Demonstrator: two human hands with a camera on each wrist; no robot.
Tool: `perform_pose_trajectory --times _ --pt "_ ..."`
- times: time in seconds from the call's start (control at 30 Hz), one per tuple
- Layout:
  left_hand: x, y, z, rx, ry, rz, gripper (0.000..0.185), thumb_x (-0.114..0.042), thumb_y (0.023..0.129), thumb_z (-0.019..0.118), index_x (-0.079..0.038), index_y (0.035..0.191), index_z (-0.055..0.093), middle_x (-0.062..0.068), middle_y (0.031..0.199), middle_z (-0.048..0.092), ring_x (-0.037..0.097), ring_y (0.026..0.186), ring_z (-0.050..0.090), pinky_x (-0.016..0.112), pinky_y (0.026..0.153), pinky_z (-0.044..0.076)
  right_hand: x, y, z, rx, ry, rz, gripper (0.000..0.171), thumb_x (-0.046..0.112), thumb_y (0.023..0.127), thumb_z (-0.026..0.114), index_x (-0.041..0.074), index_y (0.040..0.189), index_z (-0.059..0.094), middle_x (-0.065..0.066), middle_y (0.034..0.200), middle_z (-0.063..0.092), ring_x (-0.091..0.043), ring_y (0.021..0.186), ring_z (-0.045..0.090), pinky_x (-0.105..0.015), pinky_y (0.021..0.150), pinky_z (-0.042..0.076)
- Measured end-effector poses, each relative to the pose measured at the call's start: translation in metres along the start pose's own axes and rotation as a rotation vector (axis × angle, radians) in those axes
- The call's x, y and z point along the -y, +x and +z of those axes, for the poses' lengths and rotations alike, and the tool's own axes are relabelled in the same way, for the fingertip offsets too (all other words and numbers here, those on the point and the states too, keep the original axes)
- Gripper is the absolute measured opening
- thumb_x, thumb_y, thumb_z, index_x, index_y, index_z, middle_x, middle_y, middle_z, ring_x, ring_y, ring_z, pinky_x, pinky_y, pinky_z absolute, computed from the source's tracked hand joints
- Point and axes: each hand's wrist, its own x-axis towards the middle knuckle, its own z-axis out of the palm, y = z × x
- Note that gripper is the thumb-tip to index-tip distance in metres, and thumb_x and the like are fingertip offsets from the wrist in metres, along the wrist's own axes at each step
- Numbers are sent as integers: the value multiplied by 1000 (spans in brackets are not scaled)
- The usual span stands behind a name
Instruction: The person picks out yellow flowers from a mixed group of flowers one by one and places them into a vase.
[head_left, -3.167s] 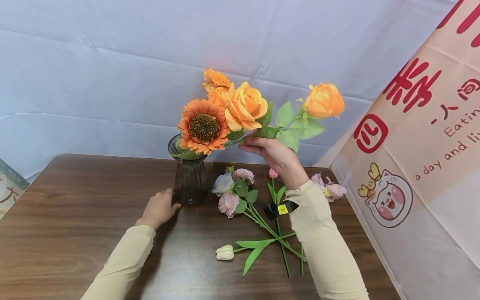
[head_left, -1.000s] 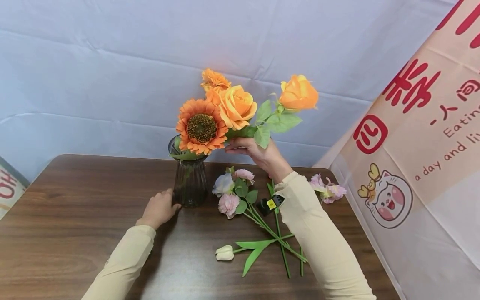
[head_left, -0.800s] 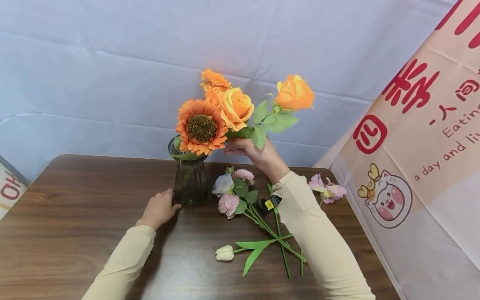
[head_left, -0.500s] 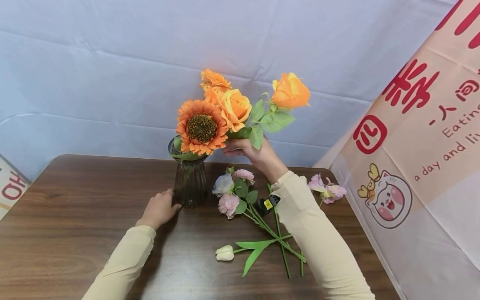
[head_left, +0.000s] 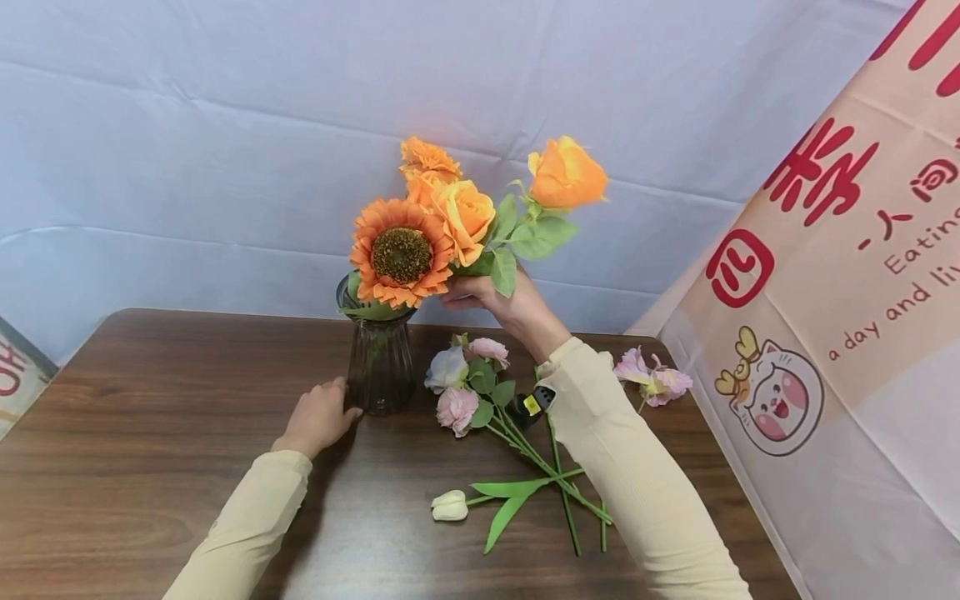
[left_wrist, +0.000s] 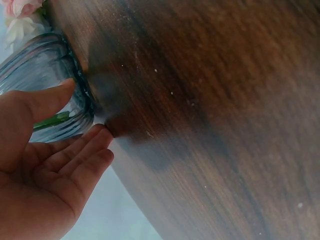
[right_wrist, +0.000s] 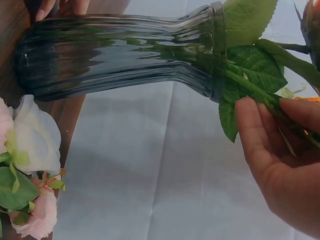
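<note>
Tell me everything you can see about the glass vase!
The dark, smoky ribbed glass vase stands upright on the brown wooden table, near its back edge. It looks see-through, with a narrow neck, a flared rim and a wider bottom. Orange flowers and green stems poke out of its top. The left hand touches its base with thumb and fingers. The right hand holds a leafy stem right at its rim.

left hand (left_wrist: 37,165) | fingers (left_wrist: 82,150) against glass vase (left_wrist: 45,85) base | wooden table (left_wrist: 215,110)
</note>
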Motion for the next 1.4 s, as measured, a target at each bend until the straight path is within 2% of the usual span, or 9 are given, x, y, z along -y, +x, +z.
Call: perform_pose_trajectory --times 0.1,0.23,0.37,0.67,0.9,1.1,1.23,1.33,1.4 --pt "-1 0 1 0 2 0 52 -18 84 66 17 118 47 32 104 57 45 90 57 53 74 48 -1 1 1 -1 -31 13 45 -14 84 50 -8 128 43 -26 104 57 -31 82 63 -42 82 51" --pt "-1 0 3 -5 3 -1 52 -18 84 66 17 118 47 32 104 57 45 90 57 52 74 48 -3 1 3 -3 -57 29 43 -14 84 50 -9 126 44 -22 97 59 -37 87 61 -43 83 50" --pt "-1 0 5 -9 1 2 51 -18 84 66 17 117 47 31 102 58 45 89 57 52 74 48 -6 1 5 -8 -77 39 43 -13 83 50 -7 126 46 -16 90 61 -30 80 63 -43 82 51" --pt "-4 -1 4 -6 5 0 51 -19 85 66 16 117 47 31 103 58 44 88 58 52 73 49 -10 2 7 -22 -100 28 46 -15 81 52 -6 126 47 -34 103 56 -30 76 63 -44 78 52" --pt "-7 -4 3 -35 2 7 46 -17 84 67 15 112 50 29 98 59 43 85 59 50 71 50 -14 5 8 -23 -159 44 40 -10 82 55 -5 121 51 -32 98 58 -43 86 60 -43 75 53" --pt "-7 -6 3 -32 4 8 47 -18 83 67 15 112 50 28 97 59 43 84 59 50 70 50 -19 4 9 -8 -175 23 33 -4 84 57 -6 117 53 -24 90 62 -41 85 60 -41 75 53" --pt "-6 -4 4 -16 5 0 49 -19 84 66 15 114 49 29 98 58 44 85 58 51 71 49 -21 4 9 2 -171 19 33 -2 85 58 -5 117 53 -24 90 62 -44 87 59 -42 75 53" --pt "-6 -3 5 -17 2 -6 48 -19 84 66 15 114 49 28 98 59 44 85 58 51 72 49 -21 4 9 4 -157 19 33 -2 85 59 -6 117 53 -24 88 61 -40 83 61 -44 76 53" --pt "-6 -3 6 -19 -3 -9 47 -19 84 66 14 113 49 27 96 59 43 84 58 51 71 49 -21 4 8 6 -150 20 31 -3 85 58 -7 115 53 -24 86 62 -32 77 63 -44 76 52"
